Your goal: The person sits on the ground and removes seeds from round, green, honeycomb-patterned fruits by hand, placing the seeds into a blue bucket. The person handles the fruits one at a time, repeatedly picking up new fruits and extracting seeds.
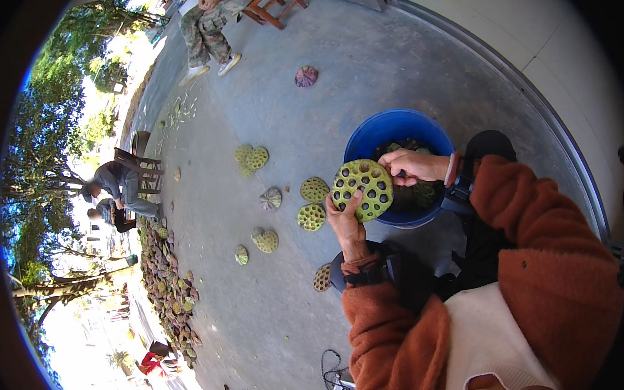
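Note:
My left hand grips a green lotus seed pod by its edge, with the thumb lying on its face. Dark seeds sit in most of the pod's holes, and a few holes at the upper edge look pale. At the pod's far right rim, my right hand has its fingers curled around a small dark object, too small to identify. Both hands are above a blue bucket, which contains dark seeds and greenish pieces, partly hidden by the pod and my right hand.
Several loose lotus pods lie on the concrete floor left of the bucket. A big heap of pods lies farther off. One seated person is by a wooden chair; others sit near the heap. A door track curves at right.

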`<state>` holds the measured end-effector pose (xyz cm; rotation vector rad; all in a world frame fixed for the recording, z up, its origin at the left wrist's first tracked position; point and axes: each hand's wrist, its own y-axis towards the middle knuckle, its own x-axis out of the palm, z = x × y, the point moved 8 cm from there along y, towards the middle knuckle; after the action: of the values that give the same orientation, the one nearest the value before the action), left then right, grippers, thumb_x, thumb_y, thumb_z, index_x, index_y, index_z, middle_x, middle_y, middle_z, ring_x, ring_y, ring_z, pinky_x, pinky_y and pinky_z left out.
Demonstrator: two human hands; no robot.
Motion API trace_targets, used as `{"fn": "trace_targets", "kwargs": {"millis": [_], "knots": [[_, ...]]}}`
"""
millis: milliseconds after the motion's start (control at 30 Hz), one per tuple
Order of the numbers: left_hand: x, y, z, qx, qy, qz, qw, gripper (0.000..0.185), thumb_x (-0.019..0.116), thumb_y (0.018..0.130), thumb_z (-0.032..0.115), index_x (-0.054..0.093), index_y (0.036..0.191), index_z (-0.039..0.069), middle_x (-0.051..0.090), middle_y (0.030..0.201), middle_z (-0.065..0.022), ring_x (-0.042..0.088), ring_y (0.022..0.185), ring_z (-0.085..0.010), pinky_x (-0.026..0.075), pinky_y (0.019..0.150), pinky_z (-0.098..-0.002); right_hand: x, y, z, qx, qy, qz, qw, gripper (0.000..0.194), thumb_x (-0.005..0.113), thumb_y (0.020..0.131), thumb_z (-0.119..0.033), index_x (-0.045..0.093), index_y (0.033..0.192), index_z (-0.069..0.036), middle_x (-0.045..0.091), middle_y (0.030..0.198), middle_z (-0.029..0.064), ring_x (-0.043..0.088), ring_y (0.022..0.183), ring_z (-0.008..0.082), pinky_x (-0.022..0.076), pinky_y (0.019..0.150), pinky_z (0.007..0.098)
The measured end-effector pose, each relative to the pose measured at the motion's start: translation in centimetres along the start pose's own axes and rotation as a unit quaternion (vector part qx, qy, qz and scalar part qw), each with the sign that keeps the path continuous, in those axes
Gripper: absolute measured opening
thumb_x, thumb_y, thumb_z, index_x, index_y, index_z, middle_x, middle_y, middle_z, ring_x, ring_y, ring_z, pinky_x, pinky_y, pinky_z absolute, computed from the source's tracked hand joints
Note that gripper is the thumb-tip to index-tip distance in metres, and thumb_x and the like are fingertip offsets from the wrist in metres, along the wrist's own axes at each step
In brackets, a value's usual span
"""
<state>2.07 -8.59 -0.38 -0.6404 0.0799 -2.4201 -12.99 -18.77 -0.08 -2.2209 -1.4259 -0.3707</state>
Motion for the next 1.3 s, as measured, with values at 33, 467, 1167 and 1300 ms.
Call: {"fn": "trace_targets", "kwargs": {"millis": [33, 467, 1167, 1300], "knots": [[0.0, 0.0, 0.2, 0.016, 0.008, 0.005, 1.0, 0.046, 0.074, 0.072, -0.008, 0.052, 0.112, 0.001, 0.064, 0.101, -0.0088, 0.064, 0.086, -0.0178, 0.054, 0.078, -0.0318, -0.1, 0.1, 0.0, -0.005, -0.004, 0.022, 1.0, 0.039, 0.059, 0.092, -0.04, 0.058, 0.094, -0.001, 0.048, 0.063, 0.0007, 0.04, 0.049, 0.0057, 0.0298, 0.042, 0.0204], [0.6, 0.0, -0.4, -0.026, -0.054, -0.011, 0.998, 0.044, 0.073, 0.075, -0.004, 0.052, 0.112, 0.001, 0.063, 0.102, -0.0096, 0.064, 0.087, -0.0194, 0.054, 0.078, -0.033, 2.1, 0.2, 0.3, -0.028, -0.018, -0.035, 0.999, 0.025, 0.054, 0.095, -0.03, 0.056, 0.089, -0.005, 0.047, 0.062, -0.0022, 0.038, 0.047, 0.0038, 0.0278, 0.042, 0.0192], [0.4, 0.0, 0.0, 0.015, -0.052, 0.033, 0.998, 0.038, 0.071, 0.079, -0.003, 0.051, 0.111, -0.001, 0.062, 0.104, -0.011, 0.063, 0.089, -0.02, 0.054, 0.078, -0.0334, 1.7, 0.5, 0.0, -0.059, -0.167, 0.013, 0.984, 0.045, 0.068, 0.087, -0.041, 0.063, 0.09, 0.004, 0.058, 0.066, 0.0011, 0.052, 0.059, 0.0097, 0.0425, 0.053, 0.027], [0.0, -0.1, 0.2, 0.028, -0.038, 0.05, 0.998, 0.038, 0.072, 0.079, -0.003, 0.051, 0.111, -0.001, 0.062, 0.104, -0.0105, 0.063, 0.089, -0.0197, 0.054, 0.078, -0.0331, 1.5, 0.6, -0.1, -0.083, -0.18, 0.028, 0.98, 0.04, 0.069, 0.087, -0.038, 0.062, 0.087, 0.002, 0.06, 0.068, 0.0015, 0.053, 0.059, 0.008, 0.0422, 0.052, 0.0262]]}}
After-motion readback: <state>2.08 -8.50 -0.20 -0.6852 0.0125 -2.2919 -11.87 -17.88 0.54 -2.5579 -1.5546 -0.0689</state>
